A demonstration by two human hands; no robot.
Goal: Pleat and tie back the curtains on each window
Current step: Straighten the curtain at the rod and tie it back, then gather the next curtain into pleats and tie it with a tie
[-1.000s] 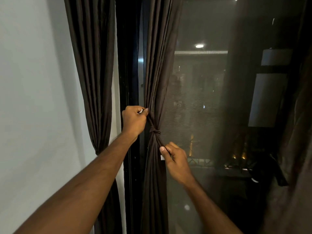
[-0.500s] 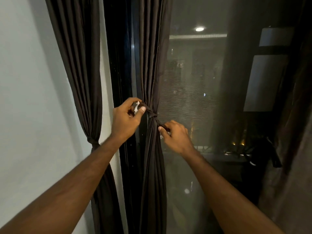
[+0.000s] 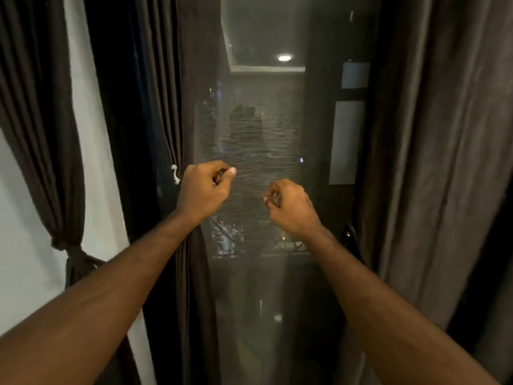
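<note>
Both hands are raised in front of the dark window pane, fingers curled in toward the palms. The left hand sits just right of the gathered middle curtain, thumb pressed against the side of the index finger; something small and dark seems to lie in that pinch, though the blur makes it hard to say whether it is a strip of fabric or only shadow. The right hand hangs a little lower and well apart from the left, also loosely fisted, thumb tip against the curled fingers — I cannot tell whether it holds anything.

The middle curtain hangs in narrow vertical pleats down the left edge of the pane, passing behind the left wrist and forearm. A small white hook or clip shows against it just left of the left hand. Farther left, against the pale wall, another dark curtain is drawn in and cinched with a knotted tie at its waist. On the right a third curtain hangs loose and full — untied. The glass reflects a round ceiling light and pale rectangular panels.
</note>
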